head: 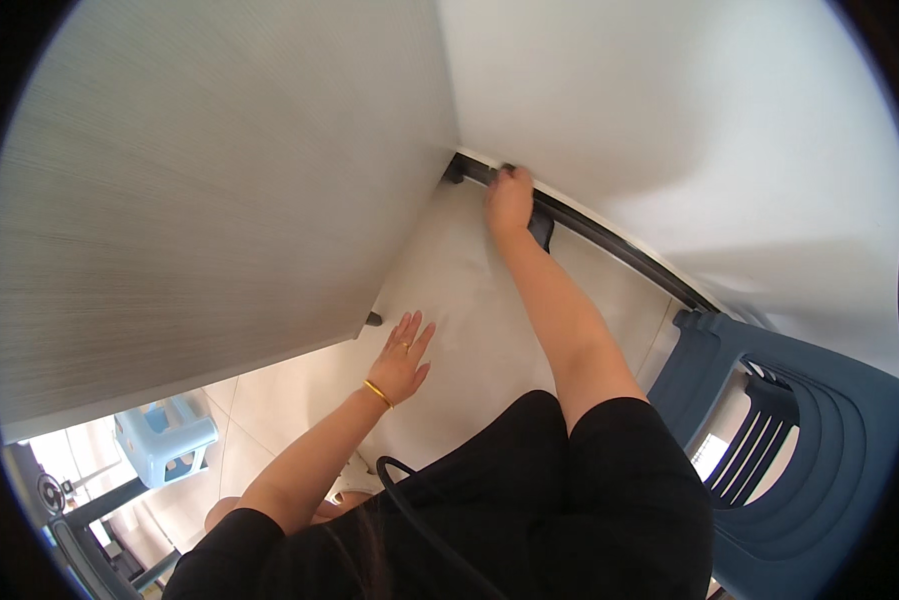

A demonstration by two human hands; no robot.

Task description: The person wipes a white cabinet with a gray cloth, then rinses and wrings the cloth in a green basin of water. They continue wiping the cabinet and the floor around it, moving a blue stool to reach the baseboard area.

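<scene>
My right hand (511, 201) reaches down to the dark baseboard strip (614, 244) at the foot of a white wall, close to the corner with a wood-grain panel. Its fingers are curled against the strip, and a small dark thing shows at the fingertips. Whether they grip it is hidden. Just behind that wrist, a dark flat object (542, 227) juts out over the floor; its kind is unclear. My left hand (400, 367), with a ring and a gold bracelet (378, 394), is held over the pale tile floor (464, 300), fingers apart and empty.
The grey wood-grain panel (216, 187) rises at the left, with a short dark foot (374, 319) under its edge. A white wall (607, 90) stands ahead. Close on my right is a dark blue plastic chair (847, 435). A light blue plastic stool (165, 442) stands at lower left.
</scene>
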